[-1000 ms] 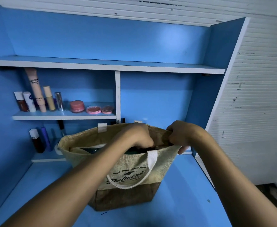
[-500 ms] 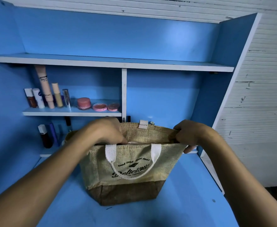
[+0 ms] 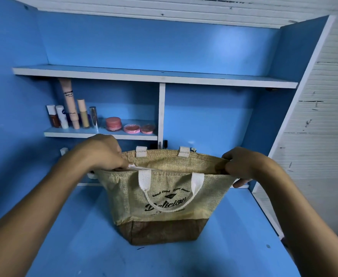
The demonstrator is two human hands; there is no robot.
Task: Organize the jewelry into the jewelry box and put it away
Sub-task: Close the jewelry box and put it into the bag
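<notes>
A tan jute tote bag (image 3: 164,196) with white handles, black lettering and a brown base stands upright on the blue desk (image 3: 84,246). My left hand (image 3: 102,152) pinches the left end of the bag's top rim. My right hand (image 3: 242,164) grips the right end of the rim. The mouth of the bag is pulled nearly flat between them, so the inside is hidden. No jewelry or jewelry box shows.
Behind the bag a small shelf (image 3: 100,134) carries several cosmetic tubes (image 3: 69,104) and pink round jars (image 3: 113,123). A long upper shelf (image 3: 154,76) spans the blue unit. A white slatted wall (image 3: 323,136) lies to the right.
My left hand came out of the bag's middle and moved left along the rim to its left end. The bag's mouth went from open to pulled nearly flat. My right hand kept its grip.
</notes>
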